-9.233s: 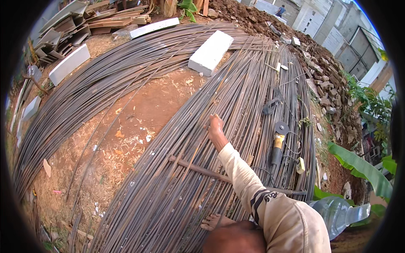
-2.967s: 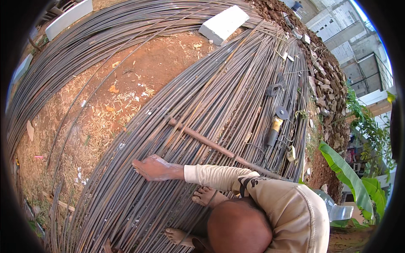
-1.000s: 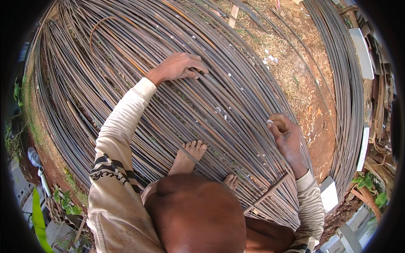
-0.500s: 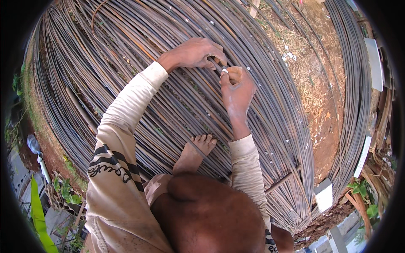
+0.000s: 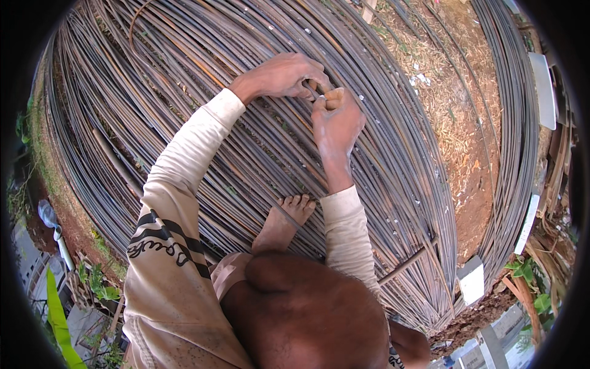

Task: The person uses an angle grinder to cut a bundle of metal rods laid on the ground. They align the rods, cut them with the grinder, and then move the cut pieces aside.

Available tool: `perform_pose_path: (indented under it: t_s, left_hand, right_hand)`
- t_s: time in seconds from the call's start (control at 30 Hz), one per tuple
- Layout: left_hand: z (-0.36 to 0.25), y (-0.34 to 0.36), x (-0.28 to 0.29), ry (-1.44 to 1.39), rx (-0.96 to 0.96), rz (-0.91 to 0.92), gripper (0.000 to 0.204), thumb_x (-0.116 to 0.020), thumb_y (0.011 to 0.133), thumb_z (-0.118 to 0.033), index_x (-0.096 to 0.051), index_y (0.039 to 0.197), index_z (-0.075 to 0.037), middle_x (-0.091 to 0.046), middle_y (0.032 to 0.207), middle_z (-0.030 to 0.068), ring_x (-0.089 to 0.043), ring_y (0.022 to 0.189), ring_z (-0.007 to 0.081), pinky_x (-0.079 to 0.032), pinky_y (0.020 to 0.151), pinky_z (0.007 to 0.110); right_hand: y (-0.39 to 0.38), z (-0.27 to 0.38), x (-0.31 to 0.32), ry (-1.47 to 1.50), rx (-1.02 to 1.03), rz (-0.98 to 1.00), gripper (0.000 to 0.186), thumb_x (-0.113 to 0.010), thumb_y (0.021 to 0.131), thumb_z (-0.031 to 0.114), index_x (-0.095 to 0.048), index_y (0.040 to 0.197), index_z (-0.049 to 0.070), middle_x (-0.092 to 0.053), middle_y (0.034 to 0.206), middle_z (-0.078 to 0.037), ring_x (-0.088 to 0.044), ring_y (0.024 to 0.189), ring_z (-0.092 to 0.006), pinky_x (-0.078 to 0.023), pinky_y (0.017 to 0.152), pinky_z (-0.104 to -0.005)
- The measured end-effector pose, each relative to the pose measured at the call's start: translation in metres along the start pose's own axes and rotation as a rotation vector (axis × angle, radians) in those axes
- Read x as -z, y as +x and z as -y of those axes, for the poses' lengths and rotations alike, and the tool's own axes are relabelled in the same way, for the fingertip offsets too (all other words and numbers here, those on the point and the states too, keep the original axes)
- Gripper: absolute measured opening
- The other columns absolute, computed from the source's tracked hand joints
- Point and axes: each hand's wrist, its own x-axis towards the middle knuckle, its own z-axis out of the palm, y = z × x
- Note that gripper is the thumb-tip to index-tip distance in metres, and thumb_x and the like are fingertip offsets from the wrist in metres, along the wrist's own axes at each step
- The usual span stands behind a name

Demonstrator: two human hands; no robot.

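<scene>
Just beyond my bare foot, both hands meet over a wide bed of long, thin steel rods [image 5: 246, 154]. My left hand [image 5: 286, 75] is closed, its thumb and fingers around one dark rod [image 5: 312, 91]. Right beside it, my right hand [image 5: 338, 123] is pinched shut on a small white piece [image 5: 319, 98] against that rod. The fingers cover most of this piece, so its kind cannot be made out. Pale dust coats my right thumb and wrist. My fingertips almost touch.
My bare foot [image 5: 287, 218] stands on the rods. Across them at lower right lies a bar [image 5: 405, 263]. Another rod bundle [image 5: 513, 135] curves along the right, past dry straw-strewn soil [image 5: 467, 135] with white scraps [image 5: 421, 79]. A white sheet [image 5: 472, 286] lies near its lower end.
My right hand has moved slightly left and up along the rod, closer to my left hand, its forearm following. My left hand has stayed almost still.
</scene>
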Motion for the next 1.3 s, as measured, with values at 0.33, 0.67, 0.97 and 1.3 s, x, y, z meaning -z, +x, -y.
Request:
perform_pose_path:
  t_s: [0.33, 0.67, 0.97, 1.3]
  left_hand:
    - [0.000, 0.002, 0.002, 0.003, 0.019, 0.016, 0.040, -0.085, 0.078, -0.010, -0.076, 0.116, -0.014, -0.073, 0.094, 0.0051, -0.072, 0.088, 0.0272, -0.055, 0.074, 0.043]
    - [0.006, 0.003, -0.004, -0.051, 0.051, 0.029, 0.041, -0.083, 0.078, -0.004, -0.075, 0.118, -0.011, -0.070, 0.092, 0.0057, -0.070, 0.086, 0.0255, -0.055, 0.071, 0.042]
    - [0.007, 0.000, -0.005, 0.007, 0.024, -0.003, 0.040, -0.082, 0.079, -0.009, -0.076, 0.118, -0.012, -0.070, 0.091, 0.0084, -0.069, 0.083, 0.0280, -0.053, 0.074, 0.044]
    - [0.009, 0.001, -0.004, -0.016, 0.058, 0.049, 0.046, -0.085, 0.078, -0.012, -0.076, 0.122, -0.016, -0.075, 0.098, 0.0078, -0.071, 0.089, 0.0290, -0.055, 0.082, 0.044]
  right_hand:
    - [-0.002, 0.001, 0.014, 0.103, -0.082, 0.030, 0.008, -0.071, 0.087, 0.006, -0.069, 0.092, 0.000, -0.076, 0.083, -0.017, -0.075, 0.077, -0.0354, -0.055, 0.076, -0.0451]
    - [-0.002, -0.007, 0.017, -0.058, 0.061, 0.071, 0.012, -0.075, 0.086, 0.004, -0.075, 0.098, 0.001, -0.073, 0.090, -0.016, -0.072, 0.085, -0.0371, -0.053, 0.081, -0.0458]
    - [0.000, -0.018, 0.002, -0.201, 0.279, 0.008, 0.010, -0.075, 0.083, 0.002, -0.070, 0.092, 0.000, -0.065, 0.091, -0.016, -0.066, 0.087, -0.0383, -0.052, 0.077, -0.0502]
    - [0.001, -0.027, 0.002, -0.049, 0.333, -0.025, 0.006, -0.075, 0.082, 0.001, -0.074, 0.088, 0.001, -0.069, 0.087, -0.015, -0.067, 0.079, -0.0360, -0.052, 0.072, -0.0442]
